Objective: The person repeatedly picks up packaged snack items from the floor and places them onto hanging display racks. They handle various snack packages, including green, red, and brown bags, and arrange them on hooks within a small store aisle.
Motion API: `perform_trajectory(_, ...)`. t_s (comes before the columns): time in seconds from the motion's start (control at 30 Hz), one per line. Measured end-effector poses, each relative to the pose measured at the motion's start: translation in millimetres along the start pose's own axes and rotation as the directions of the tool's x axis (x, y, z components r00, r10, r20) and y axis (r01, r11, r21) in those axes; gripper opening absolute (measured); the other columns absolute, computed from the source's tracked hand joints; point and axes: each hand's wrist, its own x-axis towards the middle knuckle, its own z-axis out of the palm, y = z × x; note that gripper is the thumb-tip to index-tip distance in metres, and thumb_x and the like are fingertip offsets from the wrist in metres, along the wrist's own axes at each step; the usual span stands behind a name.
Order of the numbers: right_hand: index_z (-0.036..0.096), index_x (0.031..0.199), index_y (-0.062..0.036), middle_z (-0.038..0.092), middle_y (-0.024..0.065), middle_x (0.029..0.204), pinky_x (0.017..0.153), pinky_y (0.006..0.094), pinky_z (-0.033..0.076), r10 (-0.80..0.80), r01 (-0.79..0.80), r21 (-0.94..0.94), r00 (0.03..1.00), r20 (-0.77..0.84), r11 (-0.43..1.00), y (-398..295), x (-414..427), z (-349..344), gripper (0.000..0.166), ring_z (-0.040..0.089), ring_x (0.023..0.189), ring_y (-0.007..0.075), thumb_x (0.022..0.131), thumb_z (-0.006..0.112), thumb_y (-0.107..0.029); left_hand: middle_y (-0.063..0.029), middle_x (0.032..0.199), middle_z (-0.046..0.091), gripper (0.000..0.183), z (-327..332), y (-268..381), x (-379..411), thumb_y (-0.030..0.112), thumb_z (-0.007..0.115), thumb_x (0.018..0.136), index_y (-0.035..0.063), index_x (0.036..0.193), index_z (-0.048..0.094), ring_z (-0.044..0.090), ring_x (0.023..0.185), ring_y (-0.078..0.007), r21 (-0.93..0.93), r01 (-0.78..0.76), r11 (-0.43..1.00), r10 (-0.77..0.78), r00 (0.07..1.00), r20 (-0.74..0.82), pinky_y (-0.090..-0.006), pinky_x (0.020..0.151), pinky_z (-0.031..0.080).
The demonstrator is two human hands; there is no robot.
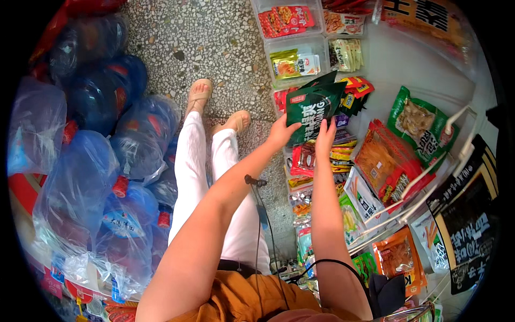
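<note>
Dark green snack packets (312, 105) with printed writing are between my two hands, above a row of clear plastic snack bins. My left hand (281, 131) grips their lower left edge, thumb on the front face. At the lower right edge my right hand (325, 137) holds the same packets, fingers pointing up along them. More than one packet seems stacked; the back ones are mostly hidden. Beneath and right of them lie red and black packets (354, 94). Below the hands, a bin holds red packets (302, 160) and yellow packets (342, 156).
Large blue water bottles (76, 177) in clear plastic wrap crowd the left. Bins of red packets (285, 21) and yellow-and-white packets (295, 64) stand farther up. A white wire rack (422, 183) with larger snack bags (382, 159) is at right. Speckled terrazzo floor (193, 44) lies between.
</note>
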Motion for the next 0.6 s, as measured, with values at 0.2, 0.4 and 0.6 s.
perform_trajectory(0.2,0.039,0.123,0.0007,0.039,0.0193,0.126,0.097,0.0362,0.028,-0.052,0.040,0.138,0.995,0.085,0.990,-59.5,-52.9,-17.1,0.048,0.037,0.115,0.0312,0.086,0.049,-0.028,-0.0041,0.103,0.057,0.034,-50.2,47.8,-56.0,0.012,0.058,0.082,-0.0006,0.112,0.046,0.052,0.094,-0.0116,-0.012,-0.005,1.000,0.006,0.999,0.054,-0.0259,0.083,0.041)
perform_trajectory(0.4,0.039,0.121,0.0009,0.040,0.0171,0.126,0.098,0.0342,0.028,-0.194,0.163,0.278,0.977,0.087,0.947,-129.2,-87.4,-33.7,0.049,0.038,0.117,0.0278,0.083,0.056,-0.023,-0.0045,0.110,0.054,0.038,-105.2,113.4,-116.4,0.012,0.056,0.083,0.0006,0.117,0.043,0.048,0.100,-0.0122,-0.092,-0.043,0.995,0.052,0.994,0.097,-0.0276,0.089,0.037)
perform_trajectory(0.6,0.029,0.130,0.0000,0.039,0.0134,0.128,0.097,0.0305,0.029,-0.348,-0.126,0.682,0.784,0.513,0.720,-219.0,-114.4,-83.3,0.063,0.038,0.117,0.0198,0.082,0.060,-0.026,-0.0038,0.112,0.053,0.037,-156.0,224.4,-196.9,0.020,0.053,0.086,0.0018,0.117,0.045,0.049,0.101,-0.0125,-0.113,0.026,0.993,-0.010,0.989,0.145,-0.0271,0.088,0.037)
